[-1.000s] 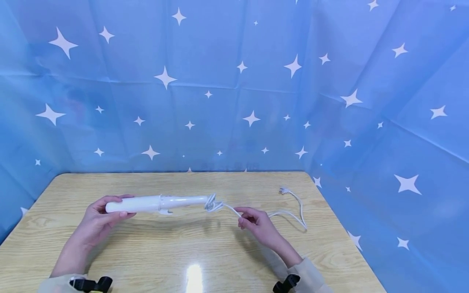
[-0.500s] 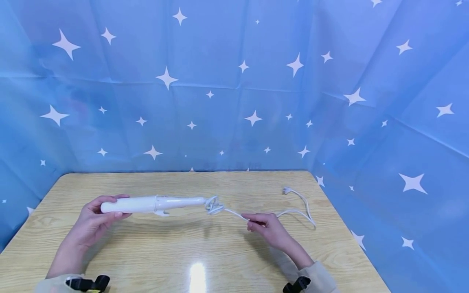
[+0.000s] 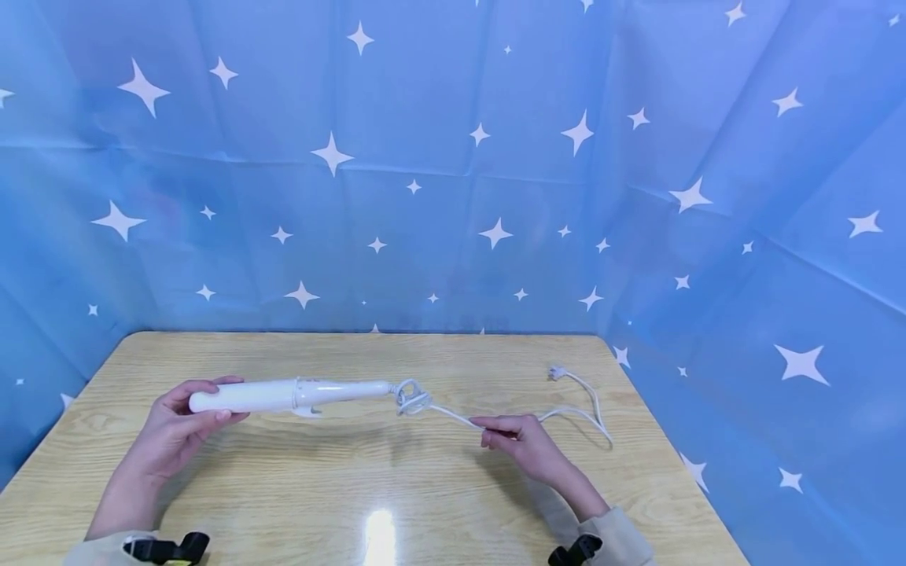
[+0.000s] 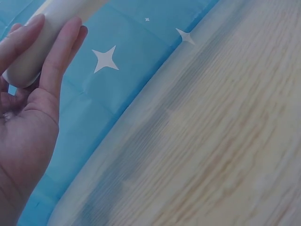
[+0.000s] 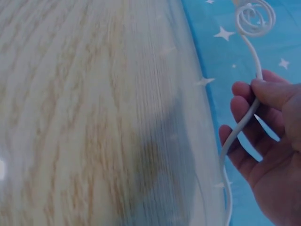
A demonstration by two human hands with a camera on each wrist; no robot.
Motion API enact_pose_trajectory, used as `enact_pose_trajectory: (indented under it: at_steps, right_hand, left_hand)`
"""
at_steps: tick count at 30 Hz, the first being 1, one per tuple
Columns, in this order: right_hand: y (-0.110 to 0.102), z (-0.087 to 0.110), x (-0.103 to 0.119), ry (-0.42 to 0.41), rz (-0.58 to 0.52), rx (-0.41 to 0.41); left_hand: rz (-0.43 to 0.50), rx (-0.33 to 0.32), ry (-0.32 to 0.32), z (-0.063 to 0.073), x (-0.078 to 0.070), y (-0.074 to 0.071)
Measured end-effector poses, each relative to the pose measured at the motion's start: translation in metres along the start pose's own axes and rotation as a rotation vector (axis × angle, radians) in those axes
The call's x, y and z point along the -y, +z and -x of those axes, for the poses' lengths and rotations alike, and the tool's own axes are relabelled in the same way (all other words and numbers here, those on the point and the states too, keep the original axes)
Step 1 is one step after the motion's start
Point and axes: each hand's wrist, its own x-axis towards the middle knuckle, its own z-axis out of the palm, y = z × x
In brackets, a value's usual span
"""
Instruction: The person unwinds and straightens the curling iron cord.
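Observation:
A white curling iron (image 3: 340, 391) is held level above the table in the head view, its small thumb lever on the near side. My left hand (image 3: 170, 432) grips the thick barrel end between thumb and fingers; the left wrist view shows the rounded barrel tip (image 4: 23, 70) against the fingers. From the thin handle end runs a white power cord (image 3: 453, 413), looped in a loose bundle (image 3: 412, 398) near the handle. My right hand (image 3: 527, 450) pinches the cord beyond that bundle. In the right wrist view the cord (image 5: 242, 123) passes under the thumb and across the fingers.
The cord's far part lies bent on the wooden table (image 3: 318, 487), ending in a plug (image 3: 557, 373) near the back right. A blue star-patterned curtain (image 3: 425, 157) stands behind and to the right of the table. Black wrist cameras sit at both sleeves.
My right hand has moved right and slightly nearer, drawing the cord along. The curling iron and left hand have shifted a little left. The cord bundle looks looser.

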Motion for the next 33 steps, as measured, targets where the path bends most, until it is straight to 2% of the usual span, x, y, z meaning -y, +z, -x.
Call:
enact_pose_trajectory:
  at_steps: [11, 15, 23, 33]
  right_hand:
    - [-0.008, -0.002, -0.003, 0.009, 0.107, -0.116]
    - [-0.007, -0.004, -0.002, 0.024, 0.116, -0.142]
    - [-0.002, -0.006, 0.003, 0.074, 0.001, -0.092]
    - [0.01, -0.017, 0.012, 0.049, -0.002, -0.087]
  left_hand:
    - [0.025, 0.015, -0.003, -0.001, -0.003, 0.0]
    - [0.02, 0.014, -0.003, 0.0, -0.003, 0.001]
    - [0.053, 0.012, -0.013, 0.001, 0.001, 0.002]
    - [0.083, 0.024, -0.007, -0.003, 0.001, 0.004]
